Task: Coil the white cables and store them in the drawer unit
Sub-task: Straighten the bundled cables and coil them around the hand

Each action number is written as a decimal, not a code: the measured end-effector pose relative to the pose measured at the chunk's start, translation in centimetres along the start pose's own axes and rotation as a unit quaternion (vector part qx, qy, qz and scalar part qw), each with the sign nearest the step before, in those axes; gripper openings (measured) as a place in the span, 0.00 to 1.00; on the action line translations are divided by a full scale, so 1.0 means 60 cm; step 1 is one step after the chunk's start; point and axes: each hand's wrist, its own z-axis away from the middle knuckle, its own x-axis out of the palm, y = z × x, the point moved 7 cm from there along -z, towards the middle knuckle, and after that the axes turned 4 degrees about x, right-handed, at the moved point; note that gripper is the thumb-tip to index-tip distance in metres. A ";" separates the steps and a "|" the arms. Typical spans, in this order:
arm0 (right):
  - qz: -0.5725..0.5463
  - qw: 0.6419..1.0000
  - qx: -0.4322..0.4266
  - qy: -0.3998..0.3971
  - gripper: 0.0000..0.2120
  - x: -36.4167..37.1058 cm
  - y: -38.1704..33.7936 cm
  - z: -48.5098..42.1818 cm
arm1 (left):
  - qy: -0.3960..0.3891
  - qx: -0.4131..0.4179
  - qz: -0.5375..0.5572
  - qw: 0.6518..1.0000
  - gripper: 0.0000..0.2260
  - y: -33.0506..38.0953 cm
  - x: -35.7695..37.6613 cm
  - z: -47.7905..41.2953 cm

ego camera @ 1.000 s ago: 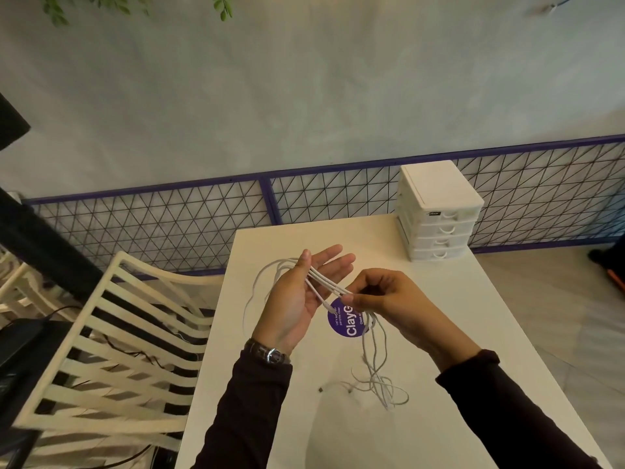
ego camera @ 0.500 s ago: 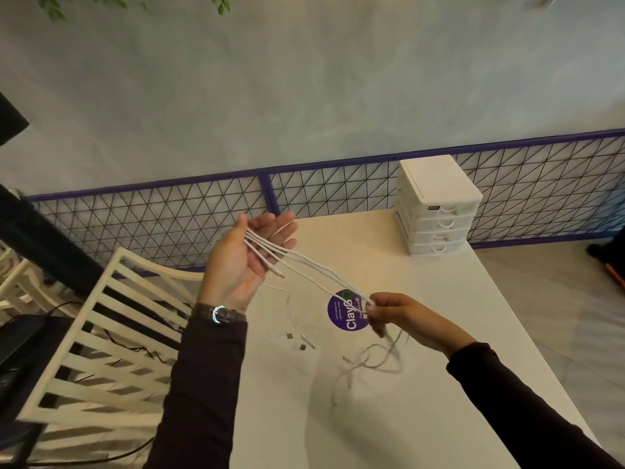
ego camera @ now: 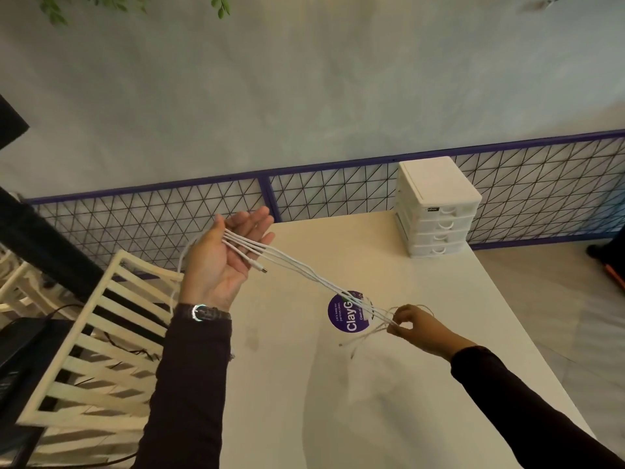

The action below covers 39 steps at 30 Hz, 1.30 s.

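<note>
The thin white cables (ego camera: 304, 272) stretch as one bundle above the pale bench (ego camera: 372, 418), their long axis slanting from far left to near right. At the far-left end they lie across the upturned left hand (ego camera: 230, 255), whose fingers (ego camera: 260, 216) are straight. At the near-right end the right hand (ego camera: 411, 324) pinches them. Coiling likely means carrying that end leftward along this line. The closed white plastic drawer unit (ego camera: 436, 211) stands far right, nearer the right hand.
</note>
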 end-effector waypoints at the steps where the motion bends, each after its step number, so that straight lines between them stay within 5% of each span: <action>1: 0.005 1.000 0.014 -0.003 0.09 0.001 -0.005 -0.002 | -0.003 -0.005 0.006 1.000 0.21 -0.006 0.003 0.001; 4: -0.214 0.975 0.007 -0.050 0.17 0.000 -0.039 0.008 | -0.003 -0.018 0.027 0.999 0.21 -0.018 0.003 -0.003; 6: -0.428 0.899 -0.011 -0.089 0.23 -0.012 -0.062 0.016 | -0.002 -0.024 0.039 0.999 0.21 -0.020 -0.006 -0.009; 8: -0.520 0.847 -0.012 -0.106 0.25 -0.027 -0.075 0.025 | 0.006 -0.029 0.053 0.998 0.20 -0.020 -0.020 -0.014; 18: -0.223 0.974 -0.007 -0.036 0.11 -0.038 -0.047 0.040 | 0.015 -0.029 0.067 0.997 0.20 -0.013 -0.023 -0.024; 23: -0.014 1.000 -0.005 -0.005 0.02 -0.002 -0.019 0.021 | -0.015 -0.033 0.071 0.997 0.19 0.000 0.009 -0.019; 27: -0.017 0.997 0.075 -0.008 0.11 0.016 0.022 0.011 | -0.025 -0.020 0.089 0.996 0.18 0.014 0.012 -0.022; 31: -0.048 0.997 0.067 0.014 0.02 0.013 0.018 0.018 | -0.026 -0.030 0.093 0.995 0.19 -0.005 0.006 -0.022; 35: 0.073 0.994 0.034 -0.070 0.19 0.034 0.004 0.019 | -0.038 -0.055 0.062 0.996 0.21 -0.048 0.024 -0.012; 39: -0.071 0.994 -0.049 0.070 0.11 -0.043 -0.098 0.035 | -0.092 -0.086 -0.022 0.992 0.21 -0.091 0.047 0.002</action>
